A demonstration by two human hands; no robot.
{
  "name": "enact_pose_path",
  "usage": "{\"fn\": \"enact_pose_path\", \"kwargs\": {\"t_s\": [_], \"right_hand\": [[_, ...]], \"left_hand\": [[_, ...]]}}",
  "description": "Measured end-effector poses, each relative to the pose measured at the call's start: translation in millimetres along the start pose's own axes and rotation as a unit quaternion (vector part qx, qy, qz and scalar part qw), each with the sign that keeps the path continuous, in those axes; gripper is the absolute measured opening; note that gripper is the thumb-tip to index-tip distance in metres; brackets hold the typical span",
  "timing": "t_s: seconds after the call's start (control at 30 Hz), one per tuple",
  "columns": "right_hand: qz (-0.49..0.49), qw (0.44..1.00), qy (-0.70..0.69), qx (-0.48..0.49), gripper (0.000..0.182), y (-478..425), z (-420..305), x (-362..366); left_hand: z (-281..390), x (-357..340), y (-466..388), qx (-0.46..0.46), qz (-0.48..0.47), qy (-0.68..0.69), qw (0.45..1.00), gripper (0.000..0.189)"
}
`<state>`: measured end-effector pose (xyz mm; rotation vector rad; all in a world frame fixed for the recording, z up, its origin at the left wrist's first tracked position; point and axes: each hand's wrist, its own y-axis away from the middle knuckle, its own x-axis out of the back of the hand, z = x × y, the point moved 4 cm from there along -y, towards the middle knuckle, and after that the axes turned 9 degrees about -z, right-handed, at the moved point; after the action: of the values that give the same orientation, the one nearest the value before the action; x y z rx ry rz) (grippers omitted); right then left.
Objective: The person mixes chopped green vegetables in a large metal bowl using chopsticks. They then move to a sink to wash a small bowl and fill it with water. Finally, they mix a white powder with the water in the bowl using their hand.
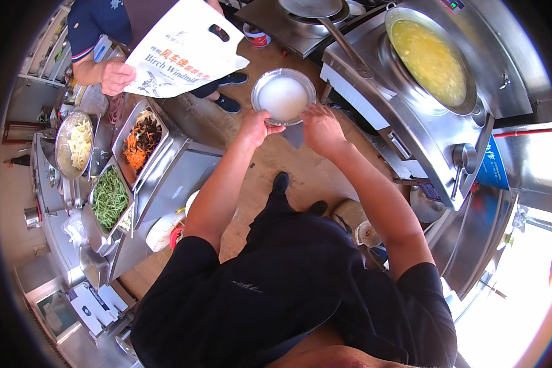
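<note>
A round metal bowl (283, 122) with a milky white liquid (283, 97) in it is held out in front of me, above the floor. My left hand (256, 129) grips its near left side, thumb over the rim and fingers underneath. At the near right side, my right hand (323, 129) has its fingers curled at the rim; its fingertips are partly hidden. Beyond the bowl to the left, another person's hand (116, 76) holds up a white printed bag (184, 50) with a cut-out handle.
To the right, a large wok (428, 64) of yellowish liquid sits on the steel range (434, 147), with a ladle (463, 161) near its edge. On the left counter stand trays of green bean pieces (109, 198) and shredded carrot (138, 149). The co-worker's shoes (229, 103) are ahead.
</note>
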<state>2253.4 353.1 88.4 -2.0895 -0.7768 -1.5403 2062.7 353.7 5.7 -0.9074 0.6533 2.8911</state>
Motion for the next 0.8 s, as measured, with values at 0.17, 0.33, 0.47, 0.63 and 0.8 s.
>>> {"fn": "enact_pose_path", "kwargs": {"t_s": [0.17, 0.33, 0.47, 0.63, 0.8], "right_hand": [[-0.059, 0.998, -0.024, -0.025, 0.03, -50.2, -18.0, -13.5], [-0.087, 0.995, -0.04, -0.019, 0.029, -86.2, -29.1, -23.9], [-0.08, 0.995, -0.054, -0.016, 0.028, -100.5, -32.4, -38.0], [-0.082, 0.994, -0.066, -0.026, 0.027, -108.9, -32.8, -53.2], [-0.091, 0.993, -0.066, -0.023, 0.026, -114.1, -33.8, -57.9]], "left_hand": [[20.8, 28.7, -10.9, 0.001, 0.021, 0.025, 0.999, 0.038], [33.6, 65.0, -28.7, -0.008, 0.029, 0.026, 0.999, 0.041], [37.2, 79.9, -28.5, 0.016, 0.048, 0.021, 0.998, 0.042], [38.1, 94.6, -32.7, 0.021, 0.048, 0.018, 0.998, 0.041], [34.3, 106.3, -37.3, 0.025, 0.044, 0.035, 0.998, 0.04]]}}
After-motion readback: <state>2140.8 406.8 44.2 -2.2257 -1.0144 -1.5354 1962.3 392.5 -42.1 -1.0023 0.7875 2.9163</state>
